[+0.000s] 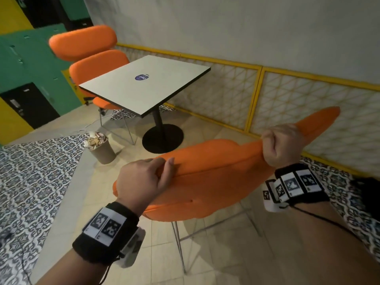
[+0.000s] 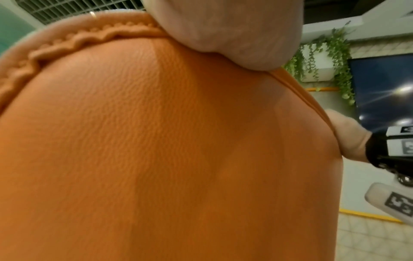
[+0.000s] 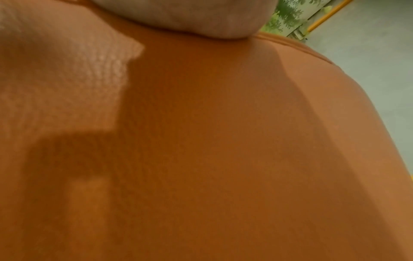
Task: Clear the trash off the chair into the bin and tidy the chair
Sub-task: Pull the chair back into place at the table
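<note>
Currently both hands are gripping: left hand is curling round the top edge of the orange padded leather-look chair back, right hand is fisting the same edge further along. Chair is sitting tilted, wire legs near the floor, just short of the white square pedestal table. Seat is hidden, so trash on it can't be confirmed. Beige round bin is standing full of crumpled paper, near the table base. Likely tidy step; next move probably calls for sliding the chair under the table.
</note>
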